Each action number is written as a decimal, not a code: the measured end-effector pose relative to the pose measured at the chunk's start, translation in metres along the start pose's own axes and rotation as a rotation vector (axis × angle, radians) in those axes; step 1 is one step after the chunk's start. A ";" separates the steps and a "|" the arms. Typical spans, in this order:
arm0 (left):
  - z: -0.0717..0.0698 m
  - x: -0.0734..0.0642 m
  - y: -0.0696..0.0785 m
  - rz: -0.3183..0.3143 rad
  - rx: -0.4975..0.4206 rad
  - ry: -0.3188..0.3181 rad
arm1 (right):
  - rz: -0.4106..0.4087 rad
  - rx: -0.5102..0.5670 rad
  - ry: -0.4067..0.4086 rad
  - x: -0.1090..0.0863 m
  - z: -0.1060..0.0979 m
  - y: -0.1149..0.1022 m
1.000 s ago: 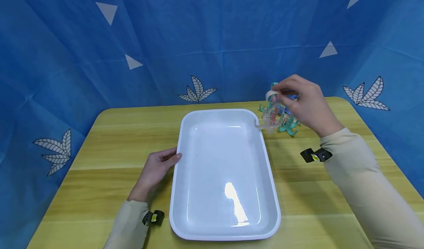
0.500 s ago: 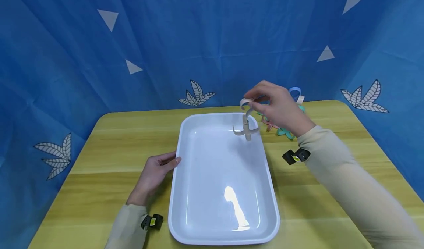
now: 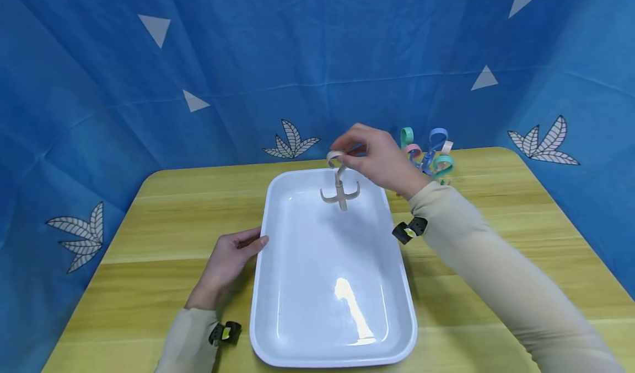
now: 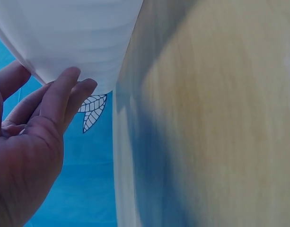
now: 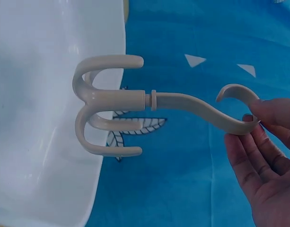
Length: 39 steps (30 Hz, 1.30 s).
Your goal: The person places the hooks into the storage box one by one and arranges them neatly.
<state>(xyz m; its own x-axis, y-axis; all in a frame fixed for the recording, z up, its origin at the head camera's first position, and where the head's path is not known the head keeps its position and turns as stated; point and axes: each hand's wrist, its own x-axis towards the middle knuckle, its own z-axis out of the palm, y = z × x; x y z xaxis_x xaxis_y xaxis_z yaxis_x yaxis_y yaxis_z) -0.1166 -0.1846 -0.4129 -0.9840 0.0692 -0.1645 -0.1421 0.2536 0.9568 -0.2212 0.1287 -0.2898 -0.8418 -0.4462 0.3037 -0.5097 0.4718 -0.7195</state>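
Note:
My right hand [image 3: 374,155] pinches the curved top of a beige four-prong hanging hook [image 5: 116,100] between thumb and fingers. In the head view the hook [image 3: 341,194] hangs upright over the far part of a white rectangular tray [image 3: 333,263], prongs curling upward. The right wrist view shows its S-shaped stem joined to the prongs by a narrow collar. My left hand [image 3: 225,263] grips the tray's left wall, thumb on the rim. Its fingers [image 4: 57,99] lie against the tray's outer side in the left wrist view.
Behind my right forearm, several hooks [image 3: 430,152] in blue, green, pink and white stand clustered at the table's far right, partly hidden. The wood-patterned table [image 3: 188,207] ends at a blue cloth backdrop [image 3: 248,59].
My right hand has carried the beige hook leftward from the cluster, past the tray's right rim and over its far part. The left hand stays at the tray's left rim.

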 end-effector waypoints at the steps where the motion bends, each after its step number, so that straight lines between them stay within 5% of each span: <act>1: 0.000 0.000 0.000 -0.003 -0.009 -0.003 | 0.003 0.005 -0.008 0.001 0.002 -0.001; 19: 0.002 -0.002 -0.002 -0.032 -0.050 0.010 | 0.104 0.010 -0.159 0.028 0.054 0.001; 39: 0.000 -0.001 0.003 -0.067 -0.009 0.014 | 0.166 0.042 -0.104 0.032 0.076 0.012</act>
<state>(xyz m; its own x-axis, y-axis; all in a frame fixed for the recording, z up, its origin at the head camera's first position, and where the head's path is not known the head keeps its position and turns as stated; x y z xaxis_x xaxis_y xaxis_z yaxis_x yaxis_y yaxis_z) -0.1163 -0.1835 -0.4103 -0.9736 0.0384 -0.2251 -0.2089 0.2484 0.9459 -0.2411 0.0626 -0.3362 -0.8897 -0.4419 0.1143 -0.3557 0.5143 -0.7803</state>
